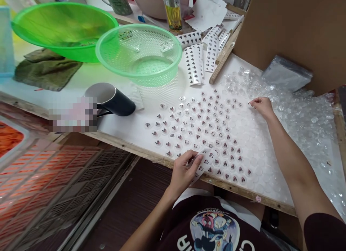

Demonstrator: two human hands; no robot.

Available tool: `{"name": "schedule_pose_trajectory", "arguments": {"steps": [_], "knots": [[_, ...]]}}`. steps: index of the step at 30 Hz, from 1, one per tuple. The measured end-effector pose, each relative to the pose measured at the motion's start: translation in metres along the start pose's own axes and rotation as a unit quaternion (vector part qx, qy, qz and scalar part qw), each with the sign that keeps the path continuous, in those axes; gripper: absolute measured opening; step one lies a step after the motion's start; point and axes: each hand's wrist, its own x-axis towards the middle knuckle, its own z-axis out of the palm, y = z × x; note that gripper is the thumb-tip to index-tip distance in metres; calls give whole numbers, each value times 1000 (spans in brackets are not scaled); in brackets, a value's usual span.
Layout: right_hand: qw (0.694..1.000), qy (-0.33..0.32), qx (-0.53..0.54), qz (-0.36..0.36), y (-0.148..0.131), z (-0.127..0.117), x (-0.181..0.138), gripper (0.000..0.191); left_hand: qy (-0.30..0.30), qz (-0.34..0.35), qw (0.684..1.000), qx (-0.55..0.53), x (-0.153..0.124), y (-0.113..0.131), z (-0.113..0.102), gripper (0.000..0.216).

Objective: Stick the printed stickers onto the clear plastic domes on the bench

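Note:
Near the table's front edge, my left hand [186,168] pinches a strip of small printed stickers [205,160] between thumb and fingers. Farther right, my right hand [261,106] has its fingertips pressed together on one small sticker [249,103], held just over the clear discs. Rows of clear round discs with a small dark picture on each [200,128] cover the white table between and left of my hands. Plain clear discs [261,150] lie flat below my right hand. Beyond it spreads a loose heap of more clear discs [302,117].
A light green mesh basket [139,76] and a brighter green basin [65,51] stand at the back left. A dark mug [121,101] lies on its side near the front edge. More sticker strips [193,65] lie by a wooden bar [225,60]. A cardboard panel [292,27] rises at right.

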Motion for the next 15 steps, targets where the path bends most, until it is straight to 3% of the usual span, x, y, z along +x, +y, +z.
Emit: {"name": "schedule_pose_trajectory", "arguments": {"steps": [6, 10, 15], "knots": [[996, 2, -81, -26, -4, 10, 1, 9, -2, -2, 1000, 2, 1, -1, 0, 25], [988, 4, -147, -50, -10, 8, -2, 25, 1, -8, 1000, -3, 1, -1, 1, 25], [981, 23, -183, -56, -19, 5, -8, 11, -1, -32, 999, -30, 0, -1, 0, 27]]}}
